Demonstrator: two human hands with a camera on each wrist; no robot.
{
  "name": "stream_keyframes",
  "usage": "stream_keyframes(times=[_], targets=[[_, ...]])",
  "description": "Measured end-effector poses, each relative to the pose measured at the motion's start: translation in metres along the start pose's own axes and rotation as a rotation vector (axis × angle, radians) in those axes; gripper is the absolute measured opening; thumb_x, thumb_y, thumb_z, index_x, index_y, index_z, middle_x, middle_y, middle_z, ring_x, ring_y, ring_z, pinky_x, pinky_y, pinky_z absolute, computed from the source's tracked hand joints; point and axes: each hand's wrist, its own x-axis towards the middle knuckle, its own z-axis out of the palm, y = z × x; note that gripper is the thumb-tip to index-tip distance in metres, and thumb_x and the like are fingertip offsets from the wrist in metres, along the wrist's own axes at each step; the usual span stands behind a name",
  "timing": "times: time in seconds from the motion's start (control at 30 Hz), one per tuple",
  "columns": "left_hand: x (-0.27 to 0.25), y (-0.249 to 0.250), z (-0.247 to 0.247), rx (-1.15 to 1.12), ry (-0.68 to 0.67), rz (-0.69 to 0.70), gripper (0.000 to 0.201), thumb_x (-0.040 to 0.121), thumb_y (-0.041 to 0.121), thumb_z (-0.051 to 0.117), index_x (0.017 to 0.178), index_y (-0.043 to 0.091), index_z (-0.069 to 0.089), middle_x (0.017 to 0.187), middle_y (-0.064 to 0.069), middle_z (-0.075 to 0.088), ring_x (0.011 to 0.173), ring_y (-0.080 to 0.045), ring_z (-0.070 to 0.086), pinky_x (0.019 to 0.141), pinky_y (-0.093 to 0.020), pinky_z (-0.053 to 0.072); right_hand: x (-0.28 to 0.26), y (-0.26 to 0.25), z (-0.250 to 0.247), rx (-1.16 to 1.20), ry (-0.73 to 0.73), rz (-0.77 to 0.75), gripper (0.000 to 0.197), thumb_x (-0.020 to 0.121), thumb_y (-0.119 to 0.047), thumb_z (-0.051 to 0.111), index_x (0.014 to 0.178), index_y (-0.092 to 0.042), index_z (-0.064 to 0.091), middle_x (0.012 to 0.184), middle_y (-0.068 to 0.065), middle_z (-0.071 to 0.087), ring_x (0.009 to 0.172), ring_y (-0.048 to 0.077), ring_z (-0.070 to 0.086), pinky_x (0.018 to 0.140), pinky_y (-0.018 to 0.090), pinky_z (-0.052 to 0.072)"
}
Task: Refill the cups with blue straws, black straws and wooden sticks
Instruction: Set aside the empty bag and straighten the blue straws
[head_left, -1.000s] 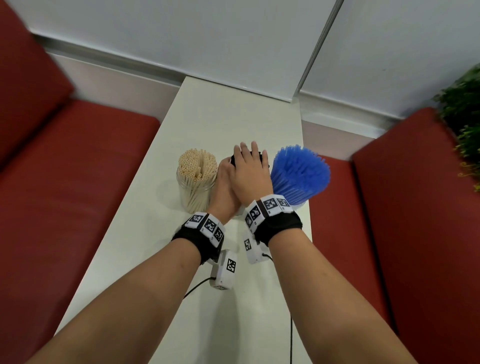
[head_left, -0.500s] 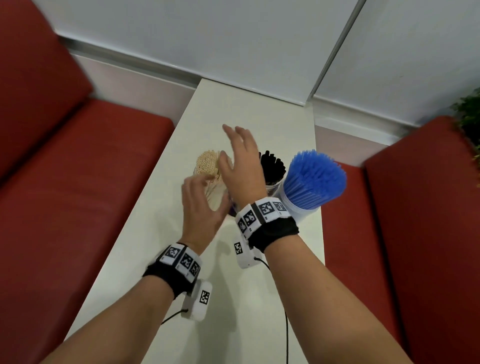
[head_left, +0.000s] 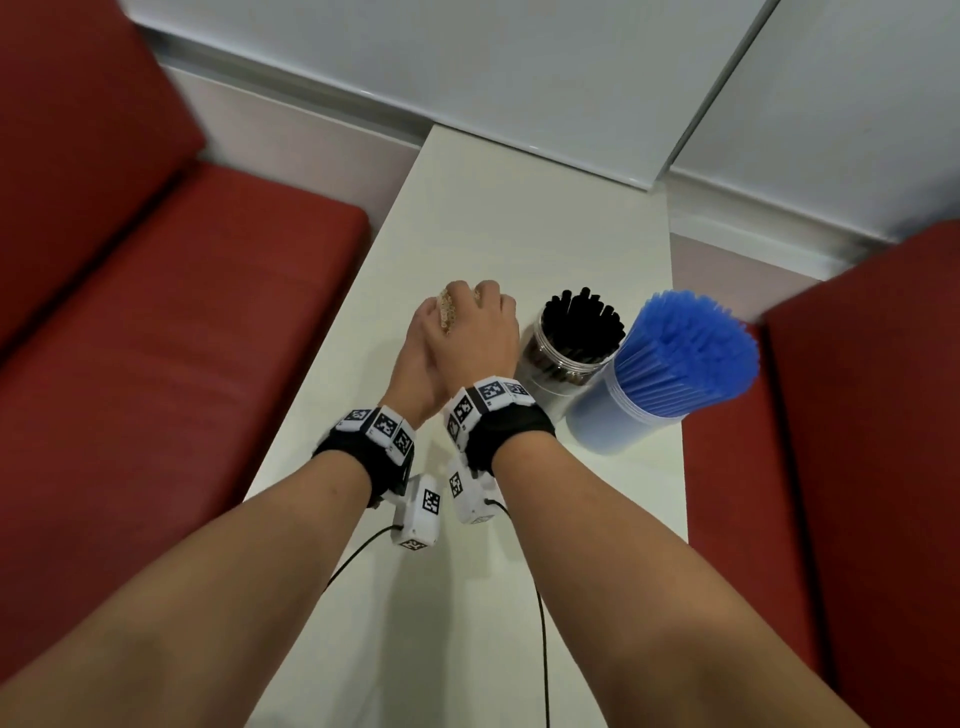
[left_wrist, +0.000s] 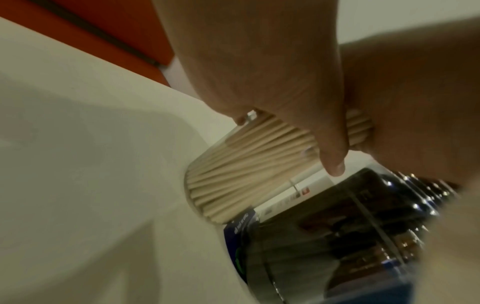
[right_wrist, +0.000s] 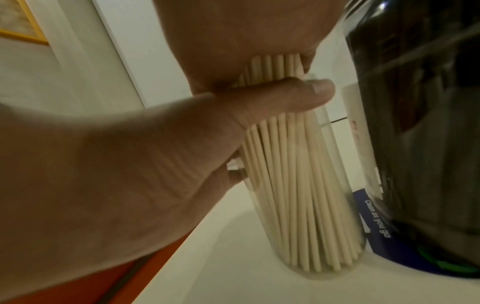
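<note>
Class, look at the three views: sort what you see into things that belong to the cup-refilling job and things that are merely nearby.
Belongs to the job:
- wooden sticks in a clear cup, gripped by the left hand and right hand
- black straws in their cup
- blue straws in their cup

Merely nearby:
- white table
- red benches
- wrist-camera cables

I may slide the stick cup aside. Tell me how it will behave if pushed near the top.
Probably tips rather than slides: the cup is tall and narrow, and the wooden sticks stand above its rim. The sticks look stiff but loose, so they may fan out or spill once both hands let go.
</note>
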Motion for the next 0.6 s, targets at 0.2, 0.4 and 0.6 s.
stream_keyframes(times=[0.2, 0.4, 0.6], targets=[[0.011, 0.0, -0.007, 0.052, -0.157, 0.017, 0.088, 0.061, 0.009, 0.089, 0.132, 0.019, 0.037, 0.119, 0.007, 0.056, 0.105, 0.007, 0.059, 0.084, -0.013, 0.05, 0.026, 0.01, -0.04, 0.139, -0.352, -0.271, 0.024, 0.085, -0.016, 0.069, 0.108, -0.014, 0.075, 0.113, 0.006, 0.063, 0.112, 0.027, 0.051, 0.102, 0.039, 0.037], [0.009, -0.009, -0.011, -0.122, -0.145, -0.048, 0.093, 0.054, 0.018, 0.095, 0.128, 0.027, 0.039, 0.12, 0.006, 0.059, 0.108, 0.001, 0.061, 0.091, -0.02, 0.051, 0.032, 0.005, -0.1, 0.618, -0.228, -0.134, 0.029, 0.081, -0.006, 0.055, 0.095, -0.024, 0.073, 0.116, -0.015, 0.07, 0.122, 0.002, 0.056, 0.123, 0.041, 0.021], [0.012, -0.008, -0.009, -0.128, -0.188, -0.065, 0.095, 0.053, 0.033, 0.095, 0.129, 0.028, 0.039, 0.128, 0.0, 0.058, 0.117, -0.014, 0.059, 0.096, -0.035, 0.049, 0.027, -0.009, -0.057, 0.287, -0.147, 0.133, 0.046, 0.095, -0.039, 0.056, 0.137, -0.022, 0.052, 0.141, 0.009, 0.05, 0.132, 0.029, 0.045, 0.109, 0.048, 0.039]])
